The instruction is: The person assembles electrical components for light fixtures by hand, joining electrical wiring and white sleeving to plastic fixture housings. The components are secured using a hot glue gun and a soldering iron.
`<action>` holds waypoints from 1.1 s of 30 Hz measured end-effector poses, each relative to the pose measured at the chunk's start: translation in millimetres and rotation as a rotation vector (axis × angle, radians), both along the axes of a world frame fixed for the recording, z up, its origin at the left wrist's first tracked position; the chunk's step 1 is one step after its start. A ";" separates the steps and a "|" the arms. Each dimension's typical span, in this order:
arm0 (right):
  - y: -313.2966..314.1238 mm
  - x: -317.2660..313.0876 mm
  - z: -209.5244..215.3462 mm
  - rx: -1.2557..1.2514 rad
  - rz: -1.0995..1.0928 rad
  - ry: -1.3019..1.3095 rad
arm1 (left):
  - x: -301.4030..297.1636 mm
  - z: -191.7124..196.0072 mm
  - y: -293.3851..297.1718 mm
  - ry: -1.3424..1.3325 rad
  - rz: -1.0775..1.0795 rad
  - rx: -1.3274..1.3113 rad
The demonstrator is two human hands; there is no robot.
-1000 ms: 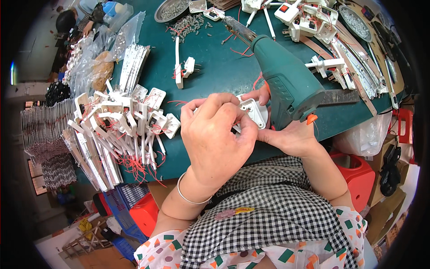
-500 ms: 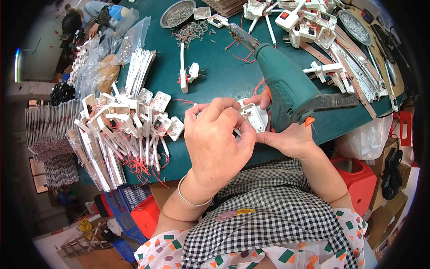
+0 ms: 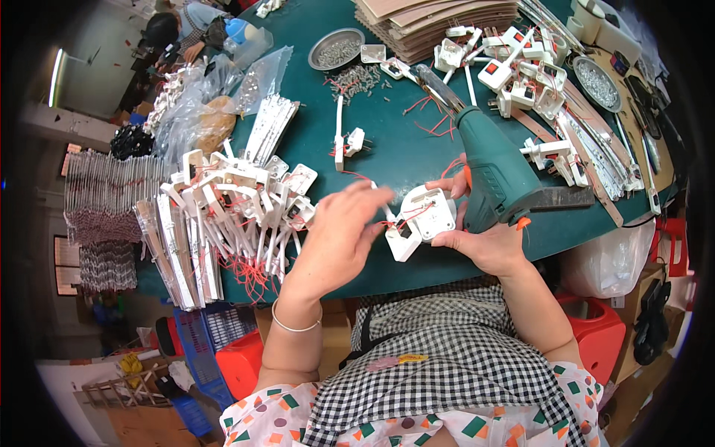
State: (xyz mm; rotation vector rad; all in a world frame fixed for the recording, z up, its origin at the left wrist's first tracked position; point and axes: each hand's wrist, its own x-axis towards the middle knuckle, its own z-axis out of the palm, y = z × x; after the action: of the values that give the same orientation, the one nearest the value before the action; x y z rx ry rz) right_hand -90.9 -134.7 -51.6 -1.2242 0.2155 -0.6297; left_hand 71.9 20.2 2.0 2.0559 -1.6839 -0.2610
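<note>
Green counter [image 3: 402, 160] is carrying scattered screws [image 3: 357, 77], a metal dish [image 3: 337, 49], stacked board strips [image 3: 439, 18], and a heap of white wired fittings [image 3: 223, 216] at the left edge. Right hand [image 3: 488, 242] is clenching the white switch housing [image 3: 426, 214] just above the counter's near edge, beside the green electric screwdriver [image 3: 499, 175]. Left hand [image 3: 339, 238] is now lifting off the housing, grip released, fingers [image 3: 372, 197] spread; half a second ago it was covering the part.
</note>
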 end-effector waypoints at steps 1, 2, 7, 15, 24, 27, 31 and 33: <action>-0.3 -0.7 0.3 -0.016 0.001 0.019 | -1.4 -5.0 0.4 0.116 -0.038 -0.029; -0.1 -1.2 2.1 -0.024 0.002 0.012 | -1.8 -6.2 0.4 0.109 -0.037 -0.036; -0.1 -7.9 8.0 -0.127 -0.076 0.108 | -1.5 -12.2 2.1 0.033 -0.072 -0.092; -3.8 -17.2 16.8 -0.435 -0.256 -0.258 | -26.4 20.0 -1.3 0.190 -0.049 -0.222; 8.7 -29.7 7.1 -0.241 -0.352 -0.045 | -20.6 51.7 31.0 0.243 0.146 -0.400; 6.6 -37.8 4.4 -0.224 -0.410 -0.180 | -0.2 78.4 51.5 0.129 0.344 -0.442; 3.9 -41.0 1.1 -0.266 -0.389 -0.207 | 45.4 102.5 84.6 -0.154 0.620 -0.654; 4.3 -40.0 1.4 -0.246 -0.378 -0.197 | 69.4 107.2 99.1 -0.335 0.724 -0.697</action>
State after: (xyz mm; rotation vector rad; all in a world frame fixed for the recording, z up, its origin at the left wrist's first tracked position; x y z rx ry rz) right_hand -130.9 -130.3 -50.1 -1.3586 0.2103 -1.1261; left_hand 141.3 119.3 109.2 2.0262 -0.8647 0.8208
